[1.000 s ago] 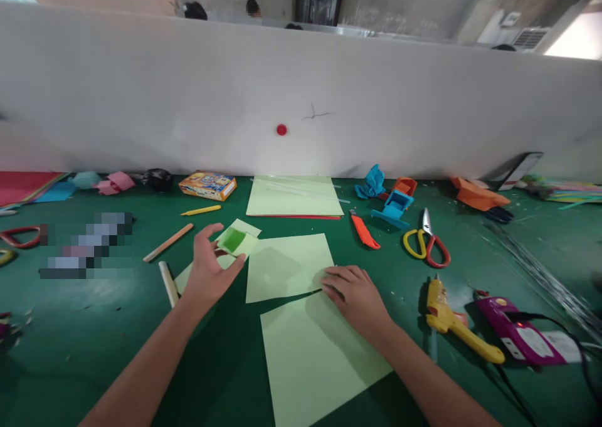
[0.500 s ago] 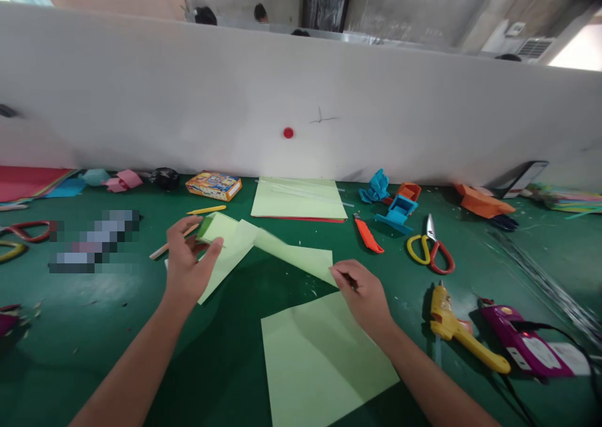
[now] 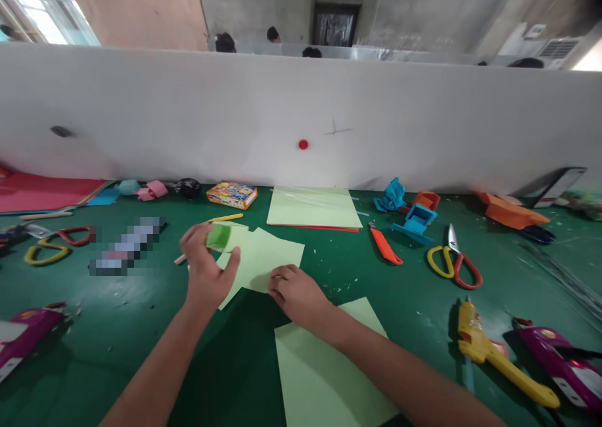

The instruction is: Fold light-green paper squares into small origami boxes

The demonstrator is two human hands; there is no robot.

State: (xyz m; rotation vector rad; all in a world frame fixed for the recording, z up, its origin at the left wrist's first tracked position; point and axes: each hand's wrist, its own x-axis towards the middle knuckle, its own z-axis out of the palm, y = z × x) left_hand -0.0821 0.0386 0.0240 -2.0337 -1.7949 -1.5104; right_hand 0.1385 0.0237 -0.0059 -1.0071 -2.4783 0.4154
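Observation:
My left hand (image 3: 207, 267) is curled around a small folded green paper piece (image 3: 219, 236), its thumb held apart in front. Beneath and beside that hand, light green paper (image 3: 275, 248) lies at an angle on the green table. At the lower right edge of this paper is my right hand (image 3: 298, 295), fingers bent together in a pinch on it; the fingertips are partly hidden. Under my right forearm lies a larger light green sheet (image 3: 324, 370). A yellow pencil-like stick (image 3: 226, 217) and a thin wooden stick (image 3: 180, 259) lie by my left hand.
A red-handled cutter (image 3: 386, 245), scissors (image 3: 454, 261) and a yellow glue gun (image 3: 498, 355) lie to the right. Another pair of scissors (image 3: 51, 249) is at left. Along the white partition (image 3: 188, 113) stand a small box (image 3: 232, 195), stacked paper (image 3: 313, 204) and blue folded paper (image 3: 414, 223).
My right hand has moved left, towards my left hand, bringing the paper's free end with it. The folded green piece has turned in my left hand. The view has shifted left and up.

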